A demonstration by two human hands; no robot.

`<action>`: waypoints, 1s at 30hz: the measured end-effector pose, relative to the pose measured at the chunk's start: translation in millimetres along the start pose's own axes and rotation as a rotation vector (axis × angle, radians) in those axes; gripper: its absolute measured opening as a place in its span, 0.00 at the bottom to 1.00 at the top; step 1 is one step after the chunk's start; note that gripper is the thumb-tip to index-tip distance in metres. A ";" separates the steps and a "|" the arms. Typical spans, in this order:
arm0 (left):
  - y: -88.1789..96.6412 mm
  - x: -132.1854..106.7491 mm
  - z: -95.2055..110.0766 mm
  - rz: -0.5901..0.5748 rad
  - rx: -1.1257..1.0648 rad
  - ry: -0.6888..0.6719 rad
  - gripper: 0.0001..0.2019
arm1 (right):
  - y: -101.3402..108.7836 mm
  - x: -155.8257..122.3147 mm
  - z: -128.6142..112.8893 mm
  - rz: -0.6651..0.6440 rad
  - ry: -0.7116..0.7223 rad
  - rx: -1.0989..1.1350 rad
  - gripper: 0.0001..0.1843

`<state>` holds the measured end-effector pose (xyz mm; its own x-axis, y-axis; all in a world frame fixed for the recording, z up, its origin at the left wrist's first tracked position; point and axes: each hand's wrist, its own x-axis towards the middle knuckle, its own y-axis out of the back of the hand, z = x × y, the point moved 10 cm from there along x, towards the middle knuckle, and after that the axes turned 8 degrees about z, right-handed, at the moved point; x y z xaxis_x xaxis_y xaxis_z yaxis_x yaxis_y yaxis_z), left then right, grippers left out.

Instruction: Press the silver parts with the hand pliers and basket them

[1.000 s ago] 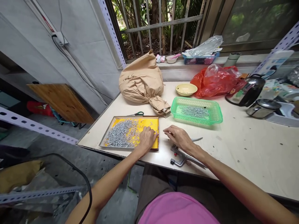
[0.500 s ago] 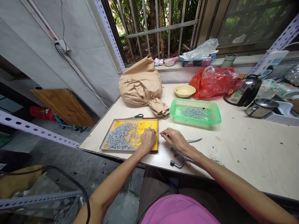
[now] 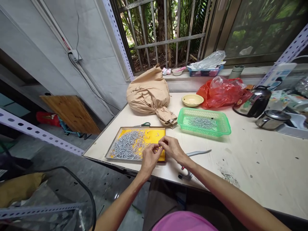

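Note:
A shallow tray (image 3: 114, 146) with a yellow floor holds a heap of several small silver screws (image 3: 127, 148). My left hand (image 3: 149, 158) and my right hand (image 3: 172, 149) meet over the tray's right end, fingertips pinched together on something too small to make out. A metal hand tool (image 3: 195, 154) lies on the table just right of my right wrist. Behind it, a green plastic basket (image 3: 216, 127) holds more silver screws.
A tied brown paper sack (image 3: 149, 93) sits behind the tray, with green-handled scissors (image 3: 145, 124) beside it. A yellow bowl (image 3: 192, 100), a red plastic bag (image 3: 222, 91), a dark kettle (image 3: 252, 101) and a pot lid (image 3: 273, 116) stand toward the back right.
My left hand lifted off the tray floor and my right hand moved left from the table; the two now meet, pinching, over the tray's right end. The camera tilted up slightly.

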<state>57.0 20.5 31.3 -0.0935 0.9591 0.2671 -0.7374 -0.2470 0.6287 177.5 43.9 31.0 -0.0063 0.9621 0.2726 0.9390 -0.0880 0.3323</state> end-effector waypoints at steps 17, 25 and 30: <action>-31.8 -33.4 -58.0 -0.405 -0.690 0.678 0.21 | -15.9 -22.5 0.7 -0.047 0.038 -0.043 0.08; -20.4 -25.6 -47.5 -0.365 -0.724 0.653 0.21 | -19.9 -16.4 -32.5 -0.170 0.363 -0.234 0.13; -41.0 -52.1 -25.2 -0.630 -0.882 0.759 0.20 | -2.9 -45.9 -40.9 -0.286 0.417 -0.214 0.15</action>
<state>75.3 -15.9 -26.8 0.2875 0.7856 -0.5479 -0.9502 0.1623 -0.2659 161.0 -10.5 54.4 -0.4272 0.7756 0.4646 0.7894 0.0694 0.6099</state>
